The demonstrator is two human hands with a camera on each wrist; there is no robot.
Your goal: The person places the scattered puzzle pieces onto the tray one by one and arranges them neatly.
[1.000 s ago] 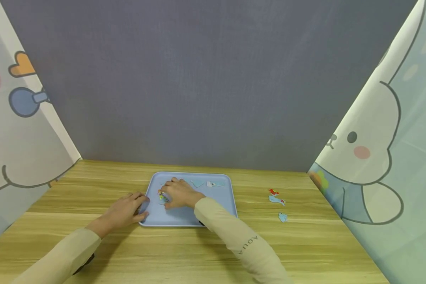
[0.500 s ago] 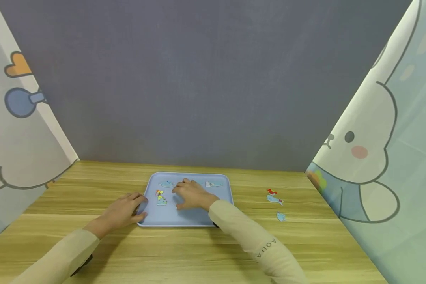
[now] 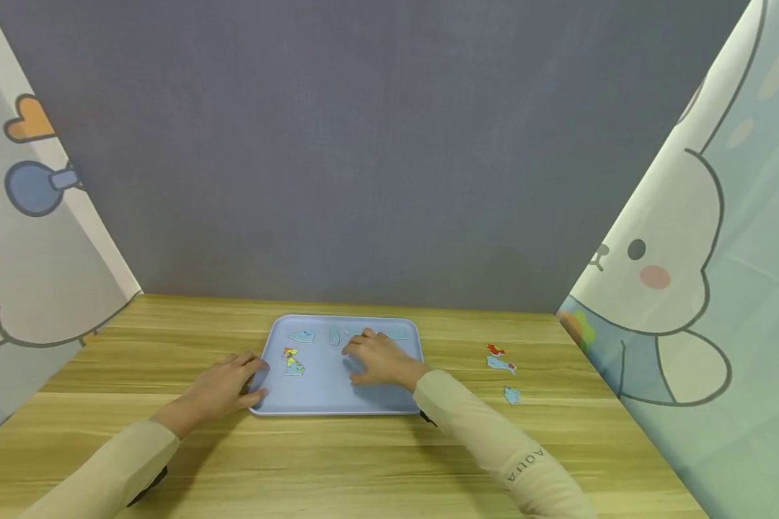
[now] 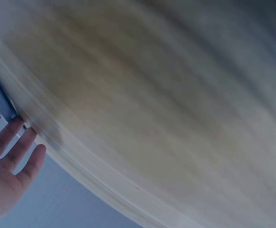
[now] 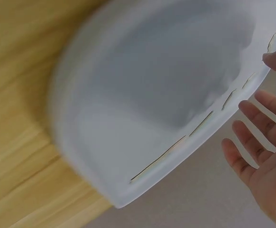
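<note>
My left hand (image 3: 226, 384) rests at the left rim of a light blue tray (image 3: 324, 404), fingertips against the edge, fingers relaxed. Over the right half of the tray hovers my right hand (image 3: 381, 360), fingers loosely spread and holding nothing. Thin flat jigsaw-like pieces lie in the tray. A yellow, orange and blue assembled-looking piece (image 3: 293, 364) is near the left side. Along the back are a pale blue piece (image 3: 301, 336), a narrow upright piece (image 3: 334, 336) and another pale piece (image 3: 396, 336) partly hidden by the right hand. The right wrist view shows piece edges (image 5: 201, 124) near the rim.
On the wooden table (image 3: 337, 461), right of the tray, lie a red piece (image 3: 495, 350), a light blue piece (image 3: 501, 365) and a smaller blue piece (image 3: 512, 395). A grey panel (image 3: 363, 158) stands behind the table, with cartoon-printed curtains (image 3: 662, 288) at the sides.
My right hand has moved rightward from the tray's left part, uncovering the colourful piece and the pale pieces at the back. My left hand stays at the rim.
</note>
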